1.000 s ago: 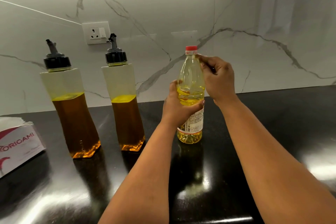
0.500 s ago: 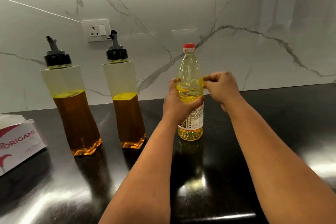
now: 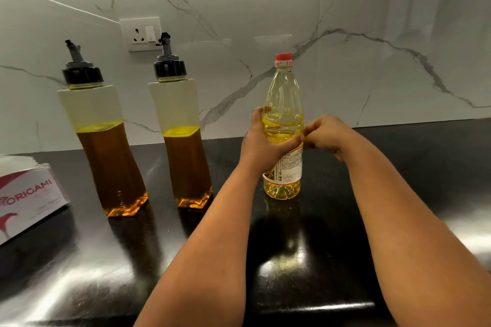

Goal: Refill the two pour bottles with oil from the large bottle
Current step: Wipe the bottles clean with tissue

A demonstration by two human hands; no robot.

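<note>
Toward desk back edge, large bottle upright, red cap on; left hand fingers wrap it, right hand curled, empty. Both pour bottles capped, approx half full; no pouring yet.

I count two pour bottles with black spouts, one large bottle with a red cap, one tissue box, one wall socket, and my two hands.

Black countertop bears three bottles, tissue box.
</note>
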